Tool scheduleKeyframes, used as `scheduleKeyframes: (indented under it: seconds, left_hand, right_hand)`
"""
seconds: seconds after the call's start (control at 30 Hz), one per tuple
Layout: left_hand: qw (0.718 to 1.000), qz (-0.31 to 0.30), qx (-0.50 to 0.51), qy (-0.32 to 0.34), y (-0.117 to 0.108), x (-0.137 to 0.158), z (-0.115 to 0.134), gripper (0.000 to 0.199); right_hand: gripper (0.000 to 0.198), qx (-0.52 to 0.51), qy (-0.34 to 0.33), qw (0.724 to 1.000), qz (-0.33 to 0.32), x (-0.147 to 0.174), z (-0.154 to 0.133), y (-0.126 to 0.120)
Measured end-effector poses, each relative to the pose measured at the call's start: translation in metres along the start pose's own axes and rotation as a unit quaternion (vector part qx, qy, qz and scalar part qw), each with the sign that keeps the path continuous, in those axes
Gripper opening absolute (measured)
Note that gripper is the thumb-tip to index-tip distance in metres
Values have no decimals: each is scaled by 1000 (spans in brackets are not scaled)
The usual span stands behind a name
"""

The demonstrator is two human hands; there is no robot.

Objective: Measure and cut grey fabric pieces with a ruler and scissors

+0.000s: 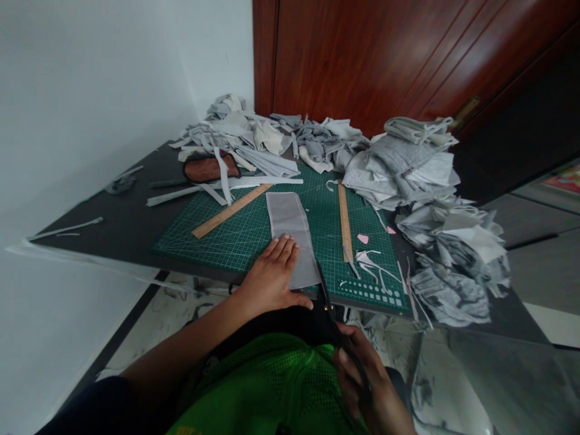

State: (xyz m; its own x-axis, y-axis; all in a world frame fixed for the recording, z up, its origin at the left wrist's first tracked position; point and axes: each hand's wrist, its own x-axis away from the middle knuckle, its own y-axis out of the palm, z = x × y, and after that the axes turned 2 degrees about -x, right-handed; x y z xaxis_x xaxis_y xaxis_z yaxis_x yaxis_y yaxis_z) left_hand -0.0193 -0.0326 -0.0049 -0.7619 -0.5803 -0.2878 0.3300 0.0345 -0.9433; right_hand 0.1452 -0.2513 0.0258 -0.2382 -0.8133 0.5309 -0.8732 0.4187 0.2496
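Grey fabric strip (304, 241) lies flat at the centre of the frame, on the green cutting mat (235, 238). Its long axis runs from lower centre toward upper centre, leaning slightly left at the top. From the fingers of the right hand (362, 368), the strip lies up and to the left; the black scissors (328, 302) bridge that gap, blades pointing upward alongside the strip's lower right edge. Blade contact cannot be confirmed. The left hand (276, 266) is nearer: palm down on the strip, fingers extended, gripping nothing. Right-hand fingers are wrapped around the scissor handles.

Materials: strip, thin woven-looking cloth, elongated four-sided outline, pale border line; mat, smooth, white-gridded; two rulers (231, 211), straight, wood-coloured; fabric pile (403, 163), upper right, crumpled and layered.
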Motion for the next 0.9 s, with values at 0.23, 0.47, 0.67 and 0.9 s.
scheduleKeyframes:
  seconds: [0.23, 0.47, 0.67, 0.9]
  left_hand:
    - [1000, 12, -1, -1, 3, 2, 0, 141]
    - [1000, -14, 2, -7, 1, 2, 1, 142]
    - [1000, -28, -3, -9, 0, 3, 1, 142]
    - [1000, -22, -2, -8, 2, 3, 1, 141]
  right_hand:
    - [58, 21, -28, 999, -28, -20, 0, -1]
    - [63, 67, -22, 997, -27, -21, 2, -3]
    - [68, 84, -12, 996, -22, -15, -4, 0]
    - [75, 84, -4, 996, -3, -14, -9, 6]
